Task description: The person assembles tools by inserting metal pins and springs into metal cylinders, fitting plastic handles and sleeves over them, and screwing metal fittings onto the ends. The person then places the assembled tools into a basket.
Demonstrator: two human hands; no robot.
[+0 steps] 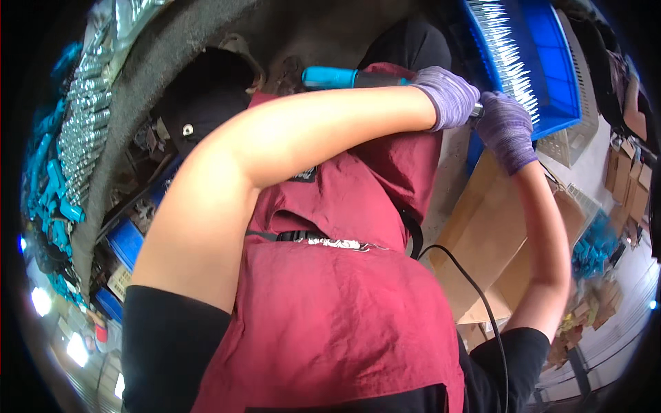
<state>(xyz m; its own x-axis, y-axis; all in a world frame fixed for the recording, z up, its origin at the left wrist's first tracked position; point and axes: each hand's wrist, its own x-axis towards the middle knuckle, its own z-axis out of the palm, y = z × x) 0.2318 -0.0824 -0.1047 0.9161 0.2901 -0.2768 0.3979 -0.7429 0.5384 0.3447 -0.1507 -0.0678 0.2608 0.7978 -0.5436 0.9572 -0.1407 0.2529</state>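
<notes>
In the head view, the person's left hand (pixel 446 98), in a purple knitted glove, reaches across the body and seems to be closed around the forward part of a teal-handled tool (pixel 330 77), whose dark middle section runs along behind the left forearm. The tool lies above the person's lap, its teal end pointing left, and a small metal piece (pixel 476 110) shows in the narrow space between the two gloves. The right hand (pixel 506 127), gloved alike, has its fingers curled in at that piece; whether they grip it or something hidden inside the palm, one cannot tell. The step in hand appears to be close two-handed work at the tool's front end, and the next move would call for a firm left grip, with the right fingers kept in line with the metal piece. Just beside the right hand stands a blue bin (pixel 561 124) holding a dense row of shiny metal parts (pixel 506 58). A cardboard box (pixel 475 234) lies below it (near a loose black cable (pixel 475 286)), while the bench (pixel 148 82) at left carries more metal pieces (pixel 86 117).
</notes>
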